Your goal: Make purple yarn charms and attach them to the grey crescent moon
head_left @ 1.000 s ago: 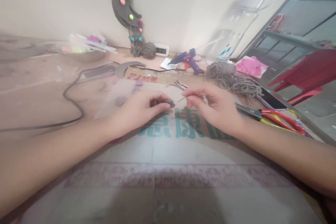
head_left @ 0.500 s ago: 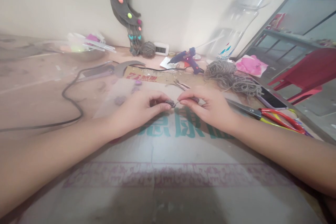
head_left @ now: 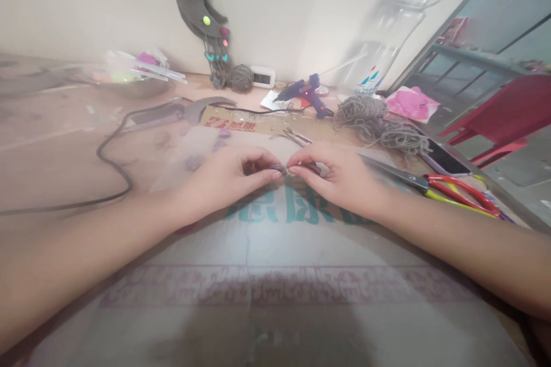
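Note:
Between thumb and fingertips my left hand pinches a small piece of grey yarn, mostly covered by the fingers. Right beside it my right hand pinches the same yarn, its fingertips almost meeting the left ones. Some grey also shows inside the right hand's curl, too covered to make out. Both hands are above a pale printed sheet with green characters. Just behind the right hand lie small pliers. Large scissors with red handles rest by the right wrist.
A glue gun, a skein of grey yarn, a phone and a clear bottle stand or lie at the back right. A grey crescent ornament leans on the wall near a yarn ball. At left, a black cord curves across the table.
My right hand's fingertips have moved left, closing the small gap to the left hand's fingertips. The strand stretched between them is now nearly hidden. The view has shifted slightly.

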A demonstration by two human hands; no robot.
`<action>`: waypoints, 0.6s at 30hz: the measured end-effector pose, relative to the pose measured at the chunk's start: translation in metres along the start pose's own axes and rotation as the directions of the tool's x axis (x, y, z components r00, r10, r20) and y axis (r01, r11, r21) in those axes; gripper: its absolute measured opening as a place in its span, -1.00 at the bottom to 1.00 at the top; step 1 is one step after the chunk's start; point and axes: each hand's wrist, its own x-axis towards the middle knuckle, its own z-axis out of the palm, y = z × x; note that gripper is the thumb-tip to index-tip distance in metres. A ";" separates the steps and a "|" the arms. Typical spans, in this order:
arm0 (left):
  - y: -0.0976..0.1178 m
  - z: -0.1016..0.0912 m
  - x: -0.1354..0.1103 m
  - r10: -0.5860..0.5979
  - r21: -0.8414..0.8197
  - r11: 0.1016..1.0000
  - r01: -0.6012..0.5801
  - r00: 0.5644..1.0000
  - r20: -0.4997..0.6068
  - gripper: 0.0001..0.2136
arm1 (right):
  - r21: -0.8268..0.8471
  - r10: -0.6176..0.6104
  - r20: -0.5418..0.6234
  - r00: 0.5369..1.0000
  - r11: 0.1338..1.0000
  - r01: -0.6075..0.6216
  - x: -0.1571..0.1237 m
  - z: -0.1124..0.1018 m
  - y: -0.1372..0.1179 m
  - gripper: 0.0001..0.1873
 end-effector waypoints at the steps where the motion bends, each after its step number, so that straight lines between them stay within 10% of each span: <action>1: 0.000 0.000 0.000 0.001 -0.003 1.000 -0.001 1.000 -0.001 -0.78 | -0.001 -0.007 0.004 1.000 1.000 0.007 0.000 0.000 0.000 -0.86; 18: 0.003 0.001 -0.001 -0.059 -0.080 0.995 0.062 0.998 0.033 -0.83 | -0.035 -0.016 0.005 1.000 0.999 0.017 -0.001 0.001 0.000 -0.86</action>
